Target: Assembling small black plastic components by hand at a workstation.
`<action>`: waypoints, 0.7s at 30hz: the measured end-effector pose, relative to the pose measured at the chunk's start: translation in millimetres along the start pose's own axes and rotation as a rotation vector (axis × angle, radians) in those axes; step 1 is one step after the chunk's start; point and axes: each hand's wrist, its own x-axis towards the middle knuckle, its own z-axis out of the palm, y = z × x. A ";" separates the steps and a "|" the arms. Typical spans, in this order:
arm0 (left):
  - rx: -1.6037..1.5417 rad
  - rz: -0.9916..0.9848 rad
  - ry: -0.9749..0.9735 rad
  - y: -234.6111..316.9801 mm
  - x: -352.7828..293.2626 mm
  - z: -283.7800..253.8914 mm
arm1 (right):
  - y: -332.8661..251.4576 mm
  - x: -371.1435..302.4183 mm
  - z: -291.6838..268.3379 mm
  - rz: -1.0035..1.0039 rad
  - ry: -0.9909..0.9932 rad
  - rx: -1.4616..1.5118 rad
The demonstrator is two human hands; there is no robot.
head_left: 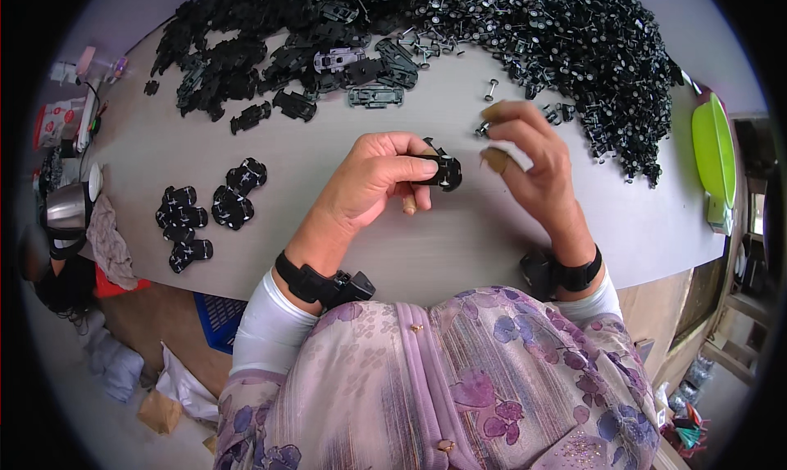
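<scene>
My left hand (373, 179) pinches a small black toy car (447, 173) between thumb and fingers, above the middle of the table. My right hand (533, 154) is raised just to its right, thumb and index finger apart, with a gap between their slightly blurred tips. A small wheel axle (482, 130) shows close to the right fingertips; whether they touch it I cannot tell. Another wheel axle (492, 89) lies on the table beyond that hand. At the left, several black toy cars (234, 207) with white marks lie in a loose cluster.
Black toy car bases (270, 60) are heaped at the back left, and a large pile of wheel axles (574, 52) spreads over the back right. A lime-green basin (713, 150) stands at the right edge. At the left edge are a metal kettle (67, 212) and a crumpled cloth (111, 236).
</scene>
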 end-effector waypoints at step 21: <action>0.099 0.073 0.103 0.9 2.5 0.6 | 19.4 -5.2 -7.4 0.556 -0.153 0.227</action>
